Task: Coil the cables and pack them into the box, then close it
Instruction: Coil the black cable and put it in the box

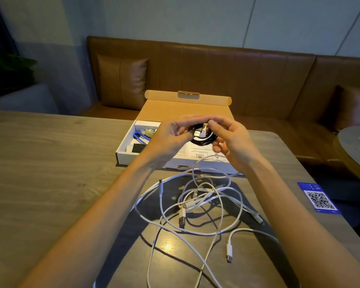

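Behind the box [129, 161] runs a brown leather sofa [237, 75], with a cushion [123, 80] propped behind the box's left end. Under the box is a wood-grain table [40, 163]. The box is white cardboard and stands open, its brown lid [175, 109] folded back on the far side.

Just in front of the box, a loose tangle of white cables [195, 196] sprawls on the table, uncoiled. One loop reaches up to the box's front wall, and the plugs lie on the side away from it.

Above the box's middle, both hands hold a small coil of black cable [204, 140] in the air. The left hand [170, 136] has its grip curled round the coil's left side, where a plug shows between the fingers. The right hand [233, 142] has its grip pinching the top of the coil between thumb and forefinger, the other fingers loosely bent below.

Well to the right of the box, a blue card [318, 198] with a QR code lies flat on the table.

Inside the box, a printed leaflet [197, 152] covers the floor under the coil. The left compartment holds a black pad [138, 148], a blue looped item [140, 136] and a roll of tape [150, 130].
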